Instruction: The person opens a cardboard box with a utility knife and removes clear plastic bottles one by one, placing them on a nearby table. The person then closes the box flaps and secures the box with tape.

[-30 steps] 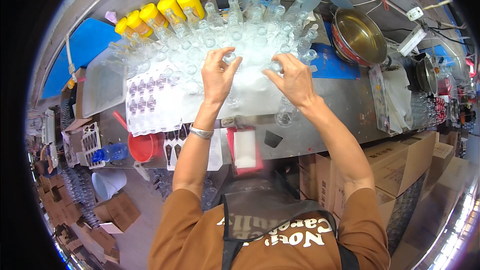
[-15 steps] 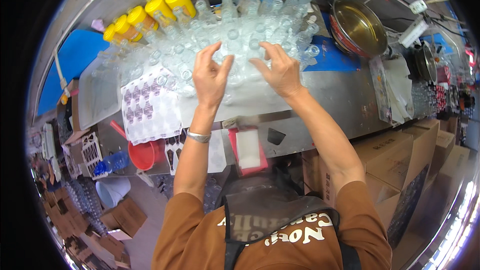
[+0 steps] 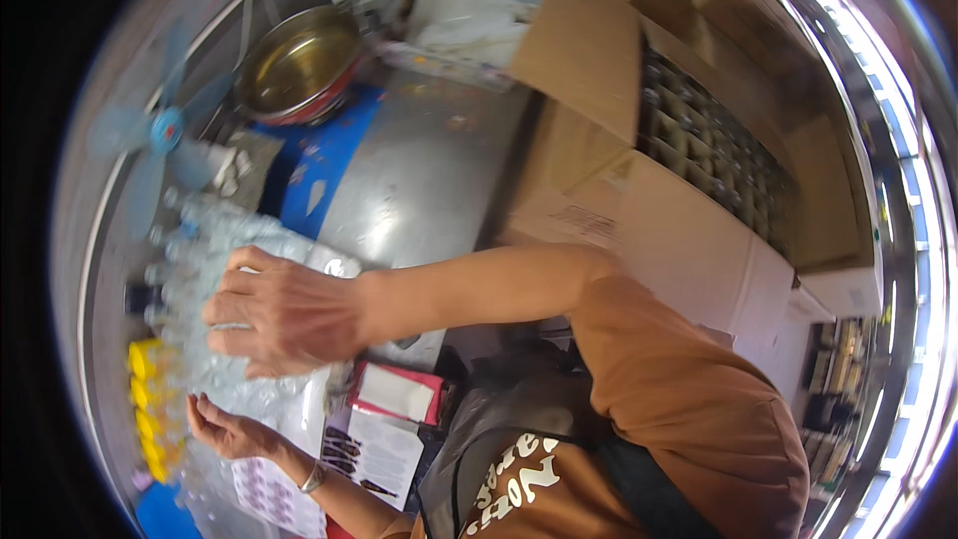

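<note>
Many clear glass bottles (image 3: 235, 227) stand packed together on the metal table at the left, some hidden behind my arms. Above them is my right hand (image 3: 289, 314), back up, fingers bent and spread; its palm is hidden and no object shows in it. Lower down, my left hand (image 3: 235, 429) is open at the edge of the bottles, its fingers extended and nothing held. Under my left wrist lies a white sheet with rows of purple printed labels (image 3: 274, 499). A white sheet with dark labels (image 3: 374, 459) lies beside my left forearm.
Yellow containers (image 3: 150, 394) line the table's far side near a blue fan (image 3: 165, 130). A pan of yellowish liquid (image 3: 299, 65) stands by a blue mat (image 3: 324, 175). At right, an open cardboard carton (image 3: 669, 230) holds bottles between dividers. A red-edged white pad (image 3: 394, 392) lies near my apron.
My view has swung to the right, bringing the open carton into sight. My right hand has turned back up, and my left hand now sits lower in the picture, still open.
</note>
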### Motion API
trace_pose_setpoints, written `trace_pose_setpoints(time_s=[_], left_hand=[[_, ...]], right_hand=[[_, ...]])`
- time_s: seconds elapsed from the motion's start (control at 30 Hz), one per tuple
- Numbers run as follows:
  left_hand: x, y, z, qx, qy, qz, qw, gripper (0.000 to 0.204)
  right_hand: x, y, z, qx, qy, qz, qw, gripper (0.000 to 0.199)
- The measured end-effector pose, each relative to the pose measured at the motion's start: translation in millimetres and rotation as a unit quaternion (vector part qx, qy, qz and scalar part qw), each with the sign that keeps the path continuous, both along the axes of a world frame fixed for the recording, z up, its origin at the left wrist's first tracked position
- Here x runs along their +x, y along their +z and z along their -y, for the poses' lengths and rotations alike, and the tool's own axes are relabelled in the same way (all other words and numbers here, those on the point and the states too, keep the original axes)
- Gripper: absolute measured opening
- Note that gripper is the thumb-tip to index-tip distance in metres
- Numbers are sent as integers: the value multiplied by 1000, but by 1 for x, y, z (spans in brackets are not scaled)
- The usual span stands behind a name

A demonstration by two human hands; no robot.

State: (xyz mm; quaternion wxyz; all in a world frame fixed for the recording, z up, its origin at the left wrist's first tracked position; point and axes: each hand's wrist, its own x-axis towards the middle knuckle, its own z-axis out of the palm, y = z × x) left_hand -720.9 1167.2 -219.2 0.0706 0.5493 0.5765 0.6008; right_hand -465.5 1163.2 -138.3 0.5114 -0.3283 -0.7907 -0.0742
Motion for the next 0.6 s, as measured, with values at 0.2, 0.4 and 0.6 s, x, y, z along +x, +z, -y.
trace_pose_setpoints(time_s=[0.2, 0.4, 0.6], left_hand=[[222, 63, 39, 64, -297, -31, 952, 20], [496, 121, 129, 87, -644, -187, 737, 38], [656, 63, 130, 181, -656, -348, 645, 50]], right_hand=[[302, 87, 196, -75, -418, 110, 898, 42], [476, 38, 443, -425, -546, 29, 722, 61], [488, 15, 449, -444, -379, 67, 809, 68]])
